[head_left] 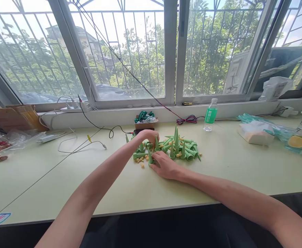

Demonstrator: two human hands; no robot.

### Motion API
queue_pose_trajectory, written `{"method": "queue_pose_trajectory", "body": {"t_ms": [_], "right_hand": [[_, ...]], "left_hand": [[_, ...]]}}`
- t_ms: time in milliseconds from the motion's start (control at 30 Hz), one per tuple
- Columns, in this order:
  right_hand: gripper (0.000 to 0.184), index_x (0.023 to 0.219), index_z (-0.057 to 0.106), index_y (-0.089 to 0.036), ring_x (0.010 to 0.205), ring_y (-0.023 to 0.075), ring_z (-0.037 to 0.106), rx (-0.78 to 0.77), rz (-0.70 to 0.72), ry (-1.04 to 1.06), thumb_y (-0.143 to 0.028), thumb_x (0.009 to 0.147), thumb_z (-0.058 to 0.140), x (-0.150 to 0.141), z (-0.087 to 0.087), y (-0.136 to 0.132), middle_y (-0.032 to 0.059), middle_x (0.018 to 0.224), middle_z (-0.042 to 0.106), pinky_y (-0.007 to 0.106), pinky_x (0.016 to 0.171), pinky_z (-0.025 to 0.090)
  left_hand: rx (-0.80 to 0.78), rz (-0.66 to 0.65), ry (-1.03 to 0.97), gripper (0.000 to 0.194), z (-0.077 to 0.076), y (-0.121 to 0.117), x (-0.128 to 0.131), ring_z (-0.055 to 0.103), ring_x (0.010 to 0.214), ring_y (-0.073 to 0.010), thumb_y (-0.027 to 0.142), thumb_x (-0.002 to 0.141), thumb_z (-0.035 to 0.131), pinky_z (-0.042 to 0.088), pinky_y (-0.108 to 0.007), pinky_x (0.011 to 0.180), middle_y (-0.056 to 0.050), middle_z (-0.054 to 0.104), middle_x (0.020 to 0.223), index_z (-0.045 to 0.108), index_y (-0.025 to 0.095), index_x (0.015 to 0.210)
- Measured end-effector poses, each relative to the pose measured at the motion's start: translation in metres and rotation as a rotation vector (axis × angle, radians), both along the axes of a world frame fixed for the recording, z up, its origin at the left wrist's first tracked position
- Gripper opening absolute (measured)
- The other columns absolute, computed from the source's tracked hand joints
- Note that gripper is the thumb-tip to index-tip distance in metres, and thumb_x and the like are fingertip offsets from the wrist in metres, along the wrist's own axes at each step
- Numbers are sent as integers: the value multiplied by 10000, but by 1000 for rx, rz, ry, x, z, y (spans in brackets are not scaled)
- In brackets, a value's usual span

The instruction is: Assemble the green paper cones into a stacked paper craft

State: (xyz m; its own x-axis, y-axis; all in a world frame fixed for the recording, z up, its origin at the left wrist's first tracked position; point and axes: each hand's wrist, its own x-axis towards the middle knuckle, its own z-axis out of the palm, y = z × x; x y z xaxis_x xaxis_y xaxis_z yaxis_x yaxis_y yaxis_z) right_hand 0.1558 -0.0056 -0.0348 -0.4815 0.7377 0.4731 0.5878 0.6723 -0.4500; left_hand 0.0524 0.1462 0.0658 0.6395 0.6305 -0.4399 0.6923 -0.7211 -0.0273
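Note:
A pile of green plastic cones (189, 146), some upright and some lying on their sides, sits on the table with small yellow pieces (140, 159) scattered among them. My right hand (165, 166) rests low at the pile's front left, its thumb and fingers closed around the base of an upright green cone (150, 157). Over the pile's left back reaches my left hand (150, 137), fingers curled downward beside another upright cone (157, 144). Whatever the left fingers grip is hidden.
Behind the pile stands a small cardboard box (146, 124) with green and clear wrapping. A water bottle (209, 115) is at the back right, near coiled cable (188, 119). A white cable (81, 148) lies left; plastic bags (256, 129) lie right.

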Motion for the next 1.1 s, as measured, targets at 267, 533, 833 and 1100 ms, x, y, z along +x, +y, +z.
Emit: {"method": "queue_pose_trajectory", "body": {"t_ms": [267, 533, 833, 1100], "right_hand": [[85, 893, 547, -155, 970, 232, 515, -13, 9, 6, -232, 872, 577, 0, 5, -3, 102, 956, 577, 365, 843, 441], [79, 861, 531, -157, 954, 230, 508, -32, 3, -8, -219, 866, 579, 1, 10, -6, 98, 937, 570, 358, 828, 441], [93, 883, 525, -154, 951, 227, 508, -18, 7, -6, -234, 875, 572, 1, 6, -3, 106, 952, 567, 366, 841, 439], [75, 880, 529, -158, 984, 238, 510, -42, 12, 1, -215, 865, 575, 1, 7, -4, 109, 965, 566, 375, 853, 444]], "left_hand": [[-96, 91, -58, 750, 29, -19, -16, 562, 1179, -266, 444, 583, 803, 479, -227, 809, -60, 588, 1350, 600, 288, 1288], [-60, 89, -78, 413, 29, -32, -16, 630, 930, -203, 515, 755, 667, 466, -215, 765, -71, 737, 1043, 758, 170, 964], [-33, 149, -314, 447, 60, -28, -22, 667, 822, -172, 547, 791, 599, 488, -196, 694, -75, 742, 937, 734, 132, 886], [288, 333, -326, 247, 22, 11, -13, 654, 859, -260, 306, 691, 722, 520, -305, 791, -130, 704, 780, 743, 124, 857]]}}
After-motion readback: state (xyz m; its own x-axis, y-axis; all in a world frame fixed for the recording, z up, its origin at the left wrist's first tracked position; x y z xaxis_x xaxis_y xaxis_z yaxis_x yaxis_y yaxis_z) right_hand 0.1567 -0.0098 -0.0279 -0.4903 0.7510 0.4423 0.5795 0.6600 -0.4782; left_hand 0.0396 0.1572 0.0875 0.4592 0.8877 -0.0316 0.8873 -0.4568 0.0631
